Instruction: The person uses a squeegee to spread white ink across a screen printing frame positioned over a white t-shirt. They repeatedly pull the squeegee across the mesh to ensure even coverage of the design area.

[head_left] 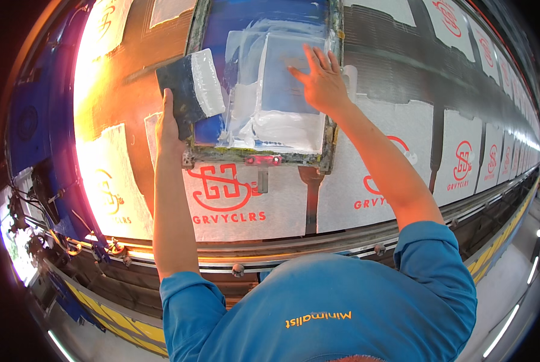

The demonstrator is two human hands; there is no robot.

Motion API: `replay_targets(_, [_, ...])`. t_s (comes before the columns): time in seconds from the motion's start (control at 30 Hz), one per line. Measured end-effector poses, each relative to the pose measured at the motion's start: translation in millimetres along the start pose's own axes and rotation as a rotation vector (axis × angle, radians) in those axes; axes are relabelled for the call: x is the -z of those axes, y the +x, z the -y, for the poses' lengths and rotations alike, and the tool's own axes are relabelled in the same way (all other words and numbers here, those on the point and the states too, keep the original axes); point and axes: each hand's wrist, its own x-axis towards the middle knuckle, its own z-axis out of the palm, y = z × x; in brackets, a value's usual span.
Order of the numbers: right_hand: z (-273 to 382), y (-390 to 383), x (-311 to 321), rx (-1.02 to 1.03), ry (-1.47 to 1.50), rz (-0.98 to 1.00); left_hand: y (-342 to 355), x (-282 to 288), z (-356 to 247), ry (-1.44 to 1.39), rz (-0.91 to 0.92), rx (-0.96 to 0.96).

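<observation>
A screen-printing frame (234,151) with blue mesh (231,15) lies across the pale fabric pieces in front of me. Thick white ink (288,128) is smeared over the mesh, heaviest along the near side. My left hand (170,123) grips a dark, flat squeegee (178,96) at the frame's left side, and white ink coats its right edge. Fingers apart, my right hand (325,81) is over the right part of the mesh. Whether its fingertips touch the surface I cannot tell. A pale rectangular area (282,72) of the mesh shows beside those fingers.
Several pale fabric pieces (451,136) with red prints lie along the long, dark printing table (393,66). A bright orange glow and blue machinery (31,120) are at the left. A metal rail with knobs (238,270) runs along the near edge.
</observation>
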Motion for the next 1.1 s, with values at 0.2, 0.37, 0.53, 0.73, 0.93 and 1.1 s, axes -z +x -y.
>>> replay_targets(0.2, [6, 20, 3, -0.069, -0.110, 0.291, 14, 9, 8, -0.083, 0.044, 0.009])
replay_targets(0.37, [4, 20, -12, -0.092, -0.040, 0.208, 23, 8, 16, -0.106, 0.053, -0.012])
replay_targets(0.53, [8, 12, -27, -0.082, -0.010, 0.138, 22, 11, 20, -0.099, 0.063, 0.033])
replay_targets(0.73, [0, 6, -19, -0.022, -0.044, 0.035, 41, 29, 36, -0.058, 0.070, 0.027])
replay_targets(0.93, [-46, -43, -43, -0.708, 0.276, -0.363, 36, 17, 35, -0.055, 0.060, 0.047])
replay_targets(1.1, [-28, -37, -41, -0.924, 0.613, -0.225, 38, 2, 40, 0.015, -0.058, -0.001])
